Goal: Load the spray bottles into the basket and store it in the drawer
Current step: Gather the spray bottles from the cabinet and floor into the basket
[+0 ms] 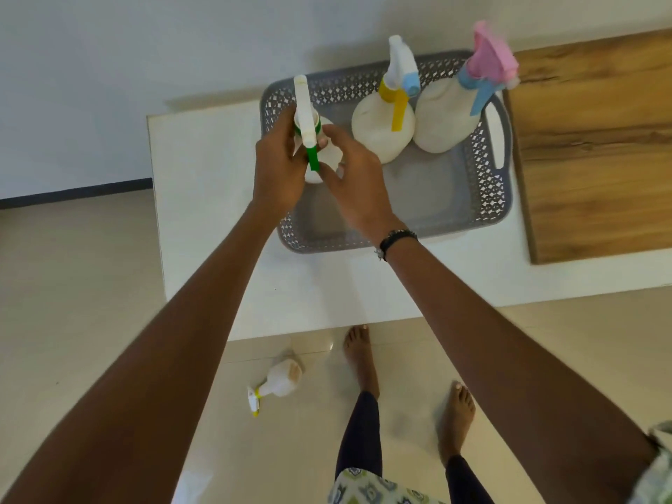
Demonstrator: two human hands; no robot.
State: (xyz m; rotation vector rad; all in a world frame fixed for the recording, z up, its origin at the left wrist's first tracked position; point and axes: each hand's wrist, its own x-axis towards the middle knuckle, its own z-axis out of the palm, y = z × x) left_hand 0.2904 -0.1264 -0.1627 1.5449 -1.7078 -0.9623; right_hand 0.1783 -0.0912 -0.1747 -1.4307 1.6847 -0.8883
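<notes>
Grey perforated plastic basket [483,198]: sitting on the white counter [203,198], beside a brown wooden board [596,158].
White spray bottle with green trigger [309,140]: standing upright at the basket's left end; left hand [280,169] is gripping it, fingers curled about neck and body; right hand [354,176] is touching its other side, fingers spread loosely.
White bottle with yellow trigger [381,129] and white bottle with pink head and blue trigger [451,114]: standing side by side at the basket's far right.
Small white spray bottle [280,381]: lying on the cream tiled floor [91,285] near bare feet.
</notes>
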